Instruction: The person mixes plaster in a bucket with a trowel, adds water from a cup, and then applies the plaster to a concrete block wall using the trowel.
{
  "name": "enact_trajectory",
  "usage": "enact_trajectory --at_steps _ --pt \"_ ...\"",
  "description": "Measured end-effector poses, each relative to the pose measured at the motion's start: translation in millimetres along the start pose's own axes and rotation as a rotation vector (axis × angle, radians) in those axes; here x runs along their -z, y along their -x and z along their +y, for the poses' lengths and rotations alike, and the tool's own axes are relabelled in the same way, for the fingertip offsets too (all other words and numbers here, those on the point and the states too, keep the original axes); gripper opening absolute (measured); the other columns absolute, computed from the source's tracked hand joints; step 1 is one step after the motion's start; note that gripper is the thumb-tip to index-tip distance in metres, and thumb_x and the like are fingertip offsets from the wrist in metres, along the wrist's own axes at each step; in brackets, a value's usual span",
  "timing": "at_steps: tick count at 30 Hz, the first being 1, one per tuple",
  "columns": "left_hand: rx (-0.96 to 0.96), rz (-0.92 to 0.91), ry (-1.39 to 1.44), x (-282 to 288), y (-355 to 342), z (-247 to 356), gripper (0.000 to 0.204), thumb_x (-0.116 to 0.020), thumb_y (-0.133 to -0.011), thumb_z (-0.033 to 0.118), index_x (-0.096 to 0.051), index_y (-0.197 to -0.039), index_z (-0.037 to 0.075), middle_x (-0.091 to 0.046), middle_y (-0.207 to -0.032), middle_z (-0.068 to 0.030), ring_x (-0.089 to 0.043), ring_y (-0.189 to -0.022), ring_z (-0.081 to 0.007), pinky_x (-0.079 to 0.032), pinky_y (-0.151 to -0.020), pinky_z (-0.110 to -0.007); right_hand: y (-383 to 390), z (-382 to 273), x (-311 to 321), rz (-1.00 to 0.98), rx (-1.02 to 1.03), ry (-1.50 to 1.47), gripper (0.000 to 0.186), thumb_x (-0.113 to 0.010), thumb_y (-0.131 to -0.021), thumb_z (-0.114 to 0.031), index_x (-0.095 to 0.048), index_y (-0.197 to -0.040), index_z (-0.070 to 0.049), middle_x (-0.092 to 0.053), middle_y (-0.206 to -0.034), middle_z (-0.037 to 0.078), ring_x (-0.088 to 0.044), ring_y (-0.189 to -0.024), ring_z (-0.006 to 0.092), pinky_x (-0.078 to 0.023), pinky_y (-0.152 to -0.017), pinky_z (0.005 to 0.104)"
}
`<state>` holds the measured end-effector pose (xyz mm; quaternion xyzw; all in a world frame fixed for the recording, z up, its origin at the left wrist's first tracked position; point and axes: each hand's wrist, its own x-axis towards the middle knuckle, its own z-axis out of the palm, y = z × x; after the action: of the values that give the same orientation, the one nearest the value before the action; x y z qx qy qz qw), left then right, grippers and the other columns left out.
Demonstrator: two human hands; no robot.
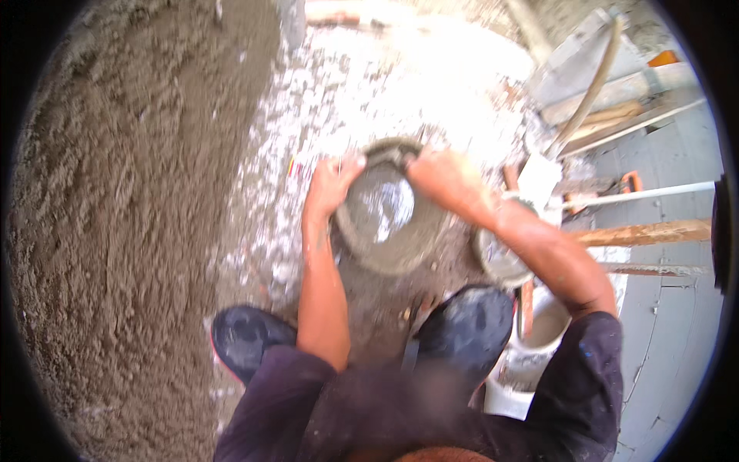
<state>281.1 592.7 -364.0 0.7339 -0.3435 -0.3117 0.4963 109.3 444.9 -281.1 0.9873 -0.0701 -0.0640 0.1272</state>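
A round, cement-coated bucket [362, 250] stands on the ground in front of my boots, with murky, shiny liquid [389, 208] inside. My left hand [332, 183] is closed at its far left rim. My right hand [443, 173] is closed at the far right rim, the forearm crossing in from the right. Between the two hands, just inside the far rim, lies a short grey, mud-coated piece [385, 157]. Blur hides its kind, and I cannot tell whether the fingers grip it or the rim.
Wet, rough grey mortar [131, 231] spreads along the left. My black boots [466, 327] flank the bucket's near side. At right are white buckets [509, 400], a wooden plank [647, 233], an orange-handled saw [631, 183], a curved handle [596, 85] and a grey panelled surface [666, 331].
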Motion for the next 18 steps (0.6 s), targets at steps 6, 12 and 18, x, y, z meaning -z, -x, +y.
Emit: enact_trajectory --at_steps 6,12,18 --pt "-0.139 -0.019 0.3 -10 -17 -27 0.038 -0.071 -0.09 0.025 -0.069 -0.113 -0.004 -0.074 -0.099 -0.0097 -0.062 -0.087 -0.0118 -0.051 -0.081 -0.031 37 -72 -47 0.144 0.222 0.023 0.008 -0.065 -0.072 -0.014 -0.072 -0.072 -0.01 -0.067 -0.075 0.006 -0.068 -0.077 0.0223 -0.055 -0.058 0.0372" --pt "-0.069 0.127 0.27 -5 -4 -24 0.034 -0.069 -0.092 0.025 -0.07 -0.115 -0.001 -0.073 -0.096 -0.0066 -0.062 -0.086 -0.0094 -0.051 -0.078 -0.03 37 -42 -23 -0.138 0.149 -0.104 0.015 -0.058 -0.082 -0.012 -0.071 -0.083 -0.003 -0.069 -0.084 0.014 -0.072 -0.078 0.0302 -0.058 -0.064 0.0414" --pt "-0.071 -0.041 0.447 -24 -13 -1 0.033 -0.068 -0.093 0.024 -0.071 -0.112 -0.002 -0.072 -0.095 -0.004 -0.062 -0.081 -0.0101 -0.051 -0.074 -0.029 46 -14 -107 -0.269 -0.147 -0.483 0.021 -0.053 -0.086 -0.012 -0.067 -0.088 0.003 -0.067 -0.08 0.026 -0.067 -0.079 0.0427 -0.055 -0.069 0.052"
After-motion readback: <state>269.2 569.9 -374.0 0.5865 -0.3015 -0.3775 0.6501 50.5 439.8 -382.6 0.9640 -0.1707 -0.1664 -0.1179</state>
